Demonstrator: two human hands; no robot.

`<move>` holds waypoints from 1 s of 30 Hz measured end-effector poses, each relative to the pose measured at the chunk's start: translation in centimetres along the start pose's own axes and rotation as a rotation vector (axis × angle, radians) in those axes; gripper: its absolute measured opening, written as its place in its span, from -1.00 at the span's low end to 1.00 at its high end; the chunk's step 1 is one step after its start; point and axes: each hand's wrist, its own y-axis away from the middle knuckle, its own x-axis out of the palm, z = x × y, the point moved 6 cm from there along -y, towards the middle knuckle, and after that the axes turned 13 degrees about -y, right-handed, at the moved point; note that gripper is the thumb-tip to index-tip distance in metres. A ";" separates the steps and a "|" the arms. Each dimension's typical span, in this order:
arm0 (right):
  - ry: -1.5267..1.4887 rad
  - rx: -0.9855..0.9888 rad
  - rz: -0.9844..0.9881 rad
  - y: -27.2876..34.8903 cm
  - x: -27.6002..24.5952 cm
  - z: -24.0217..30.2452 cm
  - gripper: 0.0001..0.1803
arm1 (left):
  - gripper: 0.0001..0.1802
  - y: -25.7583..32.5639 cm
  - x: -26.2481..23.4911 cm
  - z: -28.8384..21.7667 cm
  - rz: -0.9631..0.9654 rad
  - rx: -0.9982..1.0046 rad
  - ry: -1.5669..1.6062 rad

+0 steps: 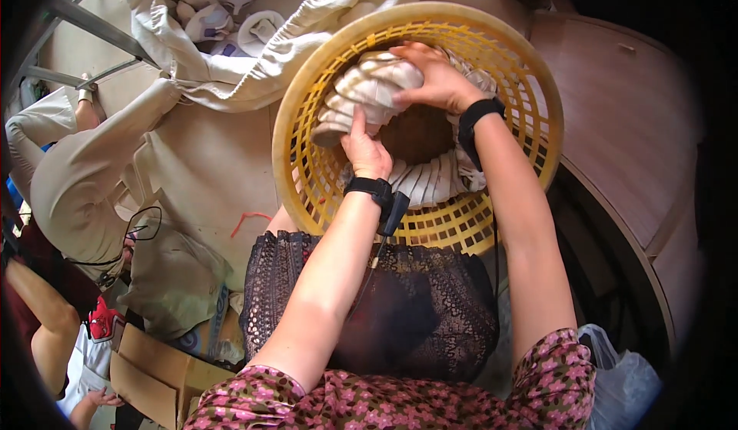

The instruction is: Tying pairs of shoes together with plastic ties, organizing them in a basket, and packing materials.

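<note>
A round yellow plastic basket (287, 176) with lattice walls stands in front of my knees. Inside it, off-white curved pieces, perhaps fabric, are nested in rows around the wall. Both hands reach in and hold one row, a stack of pieces (367, 88) at the basket's upper left. My left hand (365, 149) grips the stack's lower side, with a finger pointing up along it. My right hand (437, 80) curls over its far right end, fingertips partly hidden behind it. Another row of pieces (423, 184) lines the near side of the basket.
A white cloth sack (223, 84) at the upper left holds several similar pieces (260, 32). Left are a metal frame (100, 26), a beige cloth bundle (84, 169), a cardboard box (154, 372) and another person's arm (42, 299). A plastic bag (623, 384) lies lower right.
</note>
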 end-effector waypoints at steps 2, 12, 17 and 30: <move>-0.090 0.205 -0.024 0.5 1.4 -2.2 -0.09 | -0.65 0.5 -0.8 -0.5 -0.033 0.112 -0.147; 0.421 0.522 -0.457 0.8 4.2 -0.4 -0.22 | -0.66 -3.0 -0.8 -1.3 -0.100 -0.160 -0.740; 0.454 0.688 -0.475 0.2 3.2 -1.4 -0.23 | -0.57 -2.6 1.5 -2.9 0.026 0.048 -1.091; -0.002 0.321 -0.865 11.5 2.8 1.5 -0.40 | -0.41 -5.0 0.5 -2.0 0.060 -0.101 -1.240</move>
